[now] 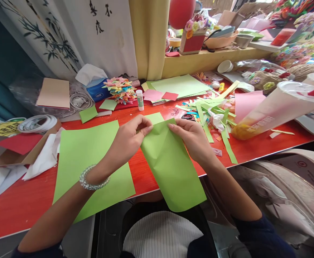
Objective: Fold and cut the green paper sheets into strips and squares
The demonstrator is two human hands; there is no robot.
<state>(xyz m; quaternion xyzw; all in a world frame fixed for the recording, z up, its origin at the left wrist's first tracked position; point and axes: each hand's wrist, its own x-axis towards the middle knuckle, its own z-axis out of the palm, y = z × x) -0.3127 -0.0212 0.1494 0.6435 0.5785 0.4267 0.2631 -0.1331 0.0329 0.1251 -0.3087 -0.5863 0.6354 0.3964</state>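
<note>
A folded sheet of green paper [173, 165] hangs over the table's front edge, held at its top by both hands. My left hand [131, 138] pinches the upper left corner between thumb and fingers. At the upper right corner, my right hand [190, 134] grips the paper with its thumb on top. Creases run across the upper part of the sheet. Just behind it a small lighter green piece [154, 117] shows. Under my left forearm lies a larger flat green sheet [87, 154], partly hidden by the arm.
A glue stick [140, 100] stands behind my hands. Green paper scraps [228, 143] and scissors [188, 117] lie to the right, beside a tilted drink cup [266, 111]. A folded-paper stack [120, 90] and tissue pack [96, 89] sit behind. An open bag [288, 186] is at lower right.
</note>
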